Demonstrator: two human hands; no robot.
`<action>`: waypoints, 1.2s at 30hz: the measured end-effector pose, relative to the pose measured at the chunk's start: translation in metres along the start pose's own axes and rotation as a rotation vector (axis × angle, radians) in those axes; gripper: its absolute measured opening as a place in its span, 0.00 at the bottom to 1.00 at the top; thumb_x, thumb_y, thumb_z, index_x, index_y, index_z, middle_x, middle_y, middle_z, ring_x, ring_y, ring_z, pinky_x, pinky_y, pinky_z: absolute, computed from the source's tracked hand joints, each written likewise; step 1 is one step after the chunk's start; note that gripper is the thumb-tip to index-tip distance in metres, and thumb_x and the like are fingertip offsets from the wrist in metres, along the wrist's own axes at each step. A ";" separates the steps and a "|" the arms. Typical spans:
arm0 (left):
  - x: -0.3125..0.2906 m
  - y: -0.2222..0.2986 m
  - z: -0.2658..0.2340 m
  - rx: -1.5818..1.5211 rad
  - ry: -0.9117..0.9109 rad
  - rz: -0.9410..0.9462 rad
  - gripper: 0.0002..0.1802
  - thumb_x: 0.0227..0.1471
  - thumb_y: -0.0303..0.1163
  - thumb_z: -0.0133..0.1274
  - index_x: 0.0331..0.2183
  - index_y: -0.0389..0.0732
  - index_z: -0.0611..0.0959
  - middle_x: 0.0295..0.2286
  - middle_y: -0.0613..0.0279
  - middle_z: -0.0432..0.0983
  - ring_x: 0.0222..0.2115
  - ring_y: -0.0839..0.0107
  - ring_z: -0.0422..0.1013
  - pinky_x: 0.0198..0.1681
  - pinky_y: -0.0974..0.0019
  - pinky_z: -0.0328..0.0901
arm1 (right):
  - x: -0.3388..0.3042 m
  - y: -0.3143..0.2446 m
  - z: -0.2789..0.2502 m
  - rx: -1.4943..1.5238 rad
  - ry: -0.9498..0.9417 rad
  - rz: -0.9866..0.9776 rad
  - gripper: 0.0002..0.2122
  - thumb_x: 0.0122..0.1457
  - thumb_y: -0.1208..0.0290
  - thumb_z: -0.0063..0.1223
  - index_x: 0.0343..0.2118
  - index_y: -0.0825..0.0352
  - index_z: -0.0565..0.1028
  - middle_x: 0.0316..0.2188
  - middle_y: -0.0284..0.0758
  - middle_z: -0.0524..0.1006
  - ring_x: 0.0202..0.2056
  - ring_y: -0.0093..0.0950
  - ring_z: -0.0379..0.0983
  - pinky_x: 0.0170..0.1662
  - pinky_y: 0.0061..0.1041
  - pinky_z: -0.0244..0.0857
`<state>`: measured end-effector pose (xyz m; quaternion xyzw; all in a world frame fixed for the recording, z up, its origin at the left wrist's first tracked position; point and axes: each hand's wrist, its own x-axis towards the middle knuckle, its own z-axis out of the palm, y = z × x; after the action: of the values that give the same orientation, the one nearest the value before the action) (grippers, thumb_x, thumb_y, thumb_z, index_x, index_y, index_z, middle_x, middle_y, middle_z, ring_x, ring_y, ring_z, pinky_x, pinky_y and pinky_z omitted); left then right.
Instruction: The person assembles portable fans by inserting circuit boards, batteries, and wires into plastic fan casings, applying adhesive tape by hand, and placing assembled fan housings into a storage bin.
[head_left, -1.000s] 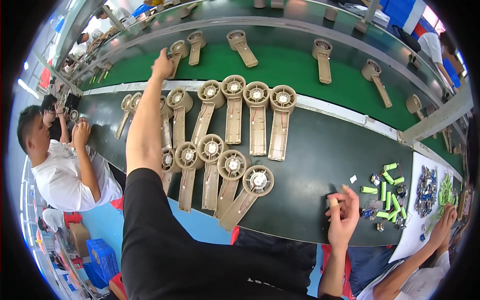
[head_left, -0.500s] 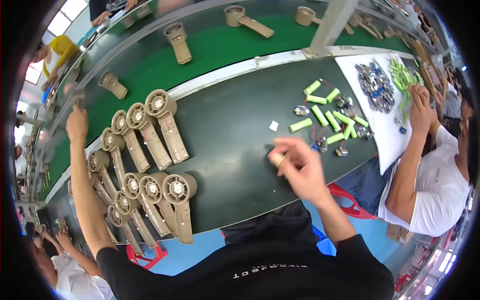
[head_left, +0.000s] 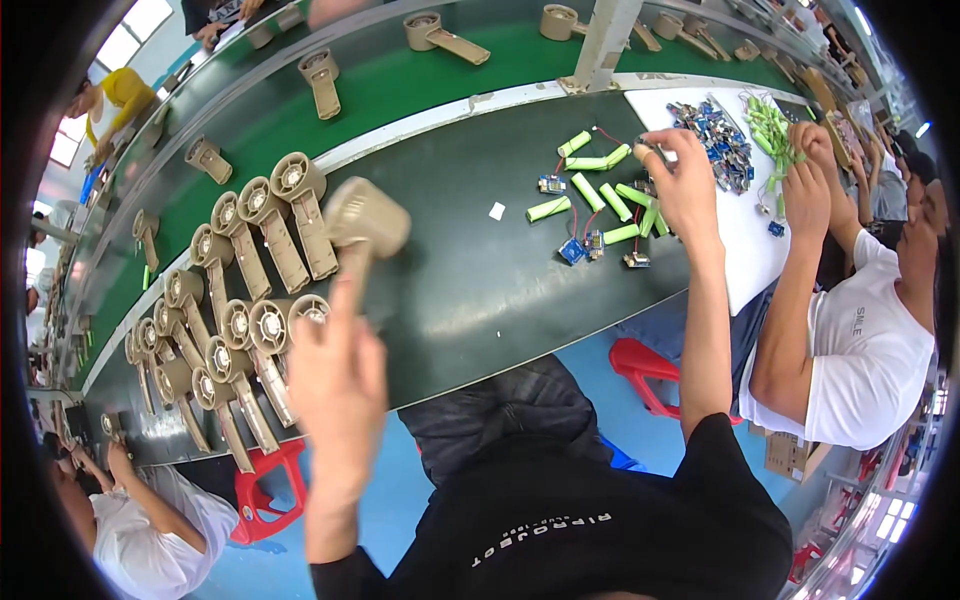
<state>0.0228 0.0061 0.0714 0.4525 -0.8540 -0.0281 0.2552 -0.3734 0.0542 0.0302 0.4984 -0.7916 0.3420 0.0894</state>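
My left hand (head_left: 340, 390), blurred by motion, is closed round the handle of a tan handheld fan body (head_left: 372, 215). It holds the fan up over the table with the round head at the top. Just left of it lie rows of similar tan fan bodies (head_left: 262, 205), with open handles and light centres. My right hand (head_left: 685, 185) reaches over a loose group of green battery cells (head_left: 612, 200) wired to small blue circuit boards (head_left: 573, 251). Its thumb and index finger come together at the group's far edge; what lies between them is too small to make out.
A green conveyor belt (head_left: 380, 90) with spaced fan bodies runs along the far side, behind a pale rail and a metal post (head_left: 605, 45). On a white sheet (head_left: 745, 255) at right lie heaped boards (head_left: 715, 145); a co-worker's hands (head_left: 810, 175) work there. A red stool (head_left: 270, 490) stands below.
From the belt at far left, my left hand has come in to the middle, now with a fan body raised. My right hand has moved from the bare tabletop to the batteries. The view has shifted.
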 end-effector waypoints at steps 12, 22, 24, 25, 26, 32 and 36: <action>-0.014 0.062 0.031 -0.073 0.001 0.001 0.36 0.47 0.41 0.64 0.56 0.42 0.72 0.45 0.45 0.68 0.42 0.53 0.65 0.44 0.54 0.60 | -0.046 -0.119 -0.053 0.718 -0.360 -0.051 0.25 0.47 0.77 0.67 0.49 0.67 0.68 0.33 0.32 0.76 0.33 0.19 0.72 0.37 0.18 0.66; -0.020 0.031 0.004 -1.242 0.137 -0.466 0.06 0.52 0.18 0.55 0.35 0.34 0.79 0.30 0.57 0.77 0.28 0.75 0.75 0.31 0.71 0.68 | -0.078 -0.161 0.016 1.097 -0.749 0.095 0.11 0.59 0.73 0.56 0.44 0.70 0.75 0.34 0.30 0.77 0.31 0.16 0.72 0.33 0.16 0.66; -0.015 0.013 0.004 -1.258 0.070 -0.484 0.07 0.54 0.20 0.53 0.37 0.36 0.79 0.28 0.59 0.77 0.25 0.82 0.73 0.27 0.73 0.67 | -0.077 -0.158 0.028 0.928 -0.685 0.028 0.09 0.59 0.76 0.54 0.42 0.70 0.76 0.30 0.28 0.76 0.26 0.13 0.68 0.29 0.14 0.62; -0.010 0.006 0.005 -0.921 -0.041 -0.337 0.09 0.54 0.20 0.53 0.39 0.37 0.78 0.26 0.59 0.77 0.22 0.81 0.72 0.25 0.73 0.66 | -0.077 -0.159 0.032 0.930 -0.695 0.027 0.09 0.59 0.76 0.54 0.42 0.70 0.76 0.30 0.28 0.76 0.26 0.13 0.68 0.29 0.14 0.62; -0.006 0.002 0.007 -0.584 -0.148 -0.190 0.10 0.54 0.20 0.52 0.41 0.39 0.78 0.24 0.59 0.76 0.20 0.81 0.71 0.23 0.73 0.65 | -0.077 -0.161 0.035 0.897 -0.707 0.007 0.09 0.59 0.77 0.54 0.42 0.70 0.76 0.27 0.26 0.74 0.24 0.12 0.65 0.27 0.14 0.59; 0.005 0.003 0.041 -0.217 -0.162 0.044 0.08 0.53 0.33 0.56 0.31 0.41 0.74 0.21 0.56 0.75 0.20 0.50 0.73 0.20 0.53 0.65 | -0.082 -0.170 0.053 0.845 -0.720 -0.040 0.09 0.59 0.79 0.52 0.43 0.69 0.77 0.20 0.25 0.71 0.19 0.10 0.59 0.22 0.16 0.53; 0.004 -0.001 0.051 -0.233 -0.090 0.087 0.05 0.52 0.27 0.54 0.34 0.42 0.76 0.21 0.56 0.74 0.20 0.52 0.73 0.21 0.54 0.66 | -0.084 -0.170 0.058 0.756 -0.665 -0.123 0.09 0.60 0.78 0.51 0.42 0.70 0.77 0.19 0.27 0.72 0.19 0.12 0.60 0.22 0.18 0.55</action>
<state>-0.0019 -0.0063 0.0285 0.3804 -0.8743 -0.1364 0.2687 -0.1765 0.0329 0.0234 0.6236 -0.5671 0.4216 -0.3344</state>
